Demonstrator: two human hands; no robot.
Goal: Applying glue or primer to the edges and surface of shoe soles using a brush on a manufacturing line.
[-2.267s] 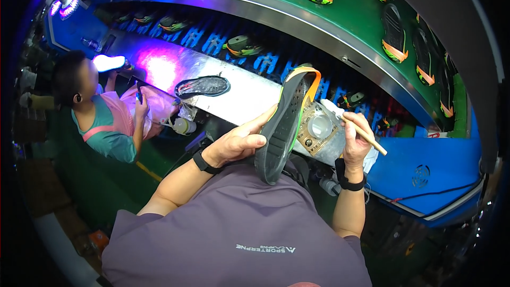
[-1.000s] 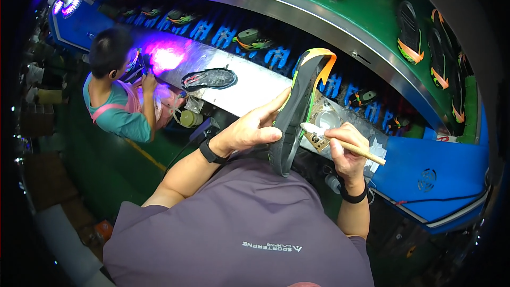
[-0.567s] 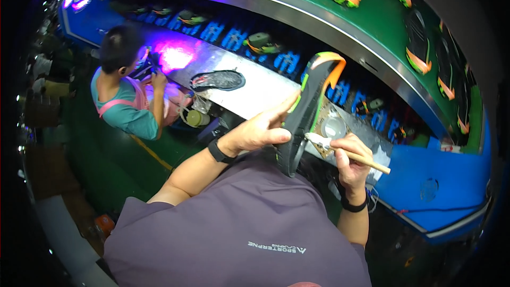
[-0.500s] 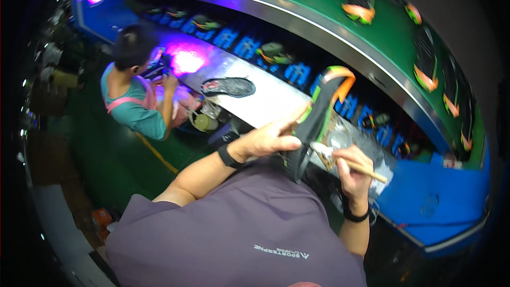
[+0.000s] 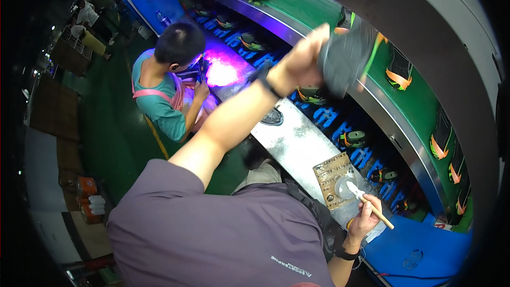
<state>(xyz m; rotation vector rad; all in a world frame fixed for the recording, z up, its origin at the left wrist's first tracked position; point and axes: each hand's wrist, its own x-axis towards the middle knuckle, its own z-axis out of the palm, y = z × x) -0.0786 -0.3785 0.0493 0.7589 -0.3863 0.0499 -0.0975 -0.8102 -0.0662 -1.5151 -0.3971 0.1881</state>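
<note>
My left arm stretches up and forward toward the green belt. The left hand (image 5: 303, 64) is closed on a black shoe sole (image 5: 345, 58) with orange and green edging; both are smeared by motion. In my closed right hand (image 5: 364, 217) is a brush (image 5: 379, 213) with a pale wooden handle. Its white-coated bristle end is over a small round dish (image 5: 345, 187), which sits on a brown taped cardboard piece (image 5: 322, 172) on the bench. Another black sole (image 5: 272, 117) lies further left on the bench, partly hidden by my left forearm.
A raised green belt (image 5: 297, 11) with a metal edge (image 5: 281, 30) carries several soles. Under it, a lower line holds shoes (image 5: 353, 138) among blue supports. To the left a co-worker (image 5: 159, 85) sits at the pale bench (image 5: 289, 141) beneath bright purple light.
My left hand has carried the sole up and away toward the belt. The right hand has lowered slightly, and the brush has come off the sole to the dish. The view has shifted.
</note>
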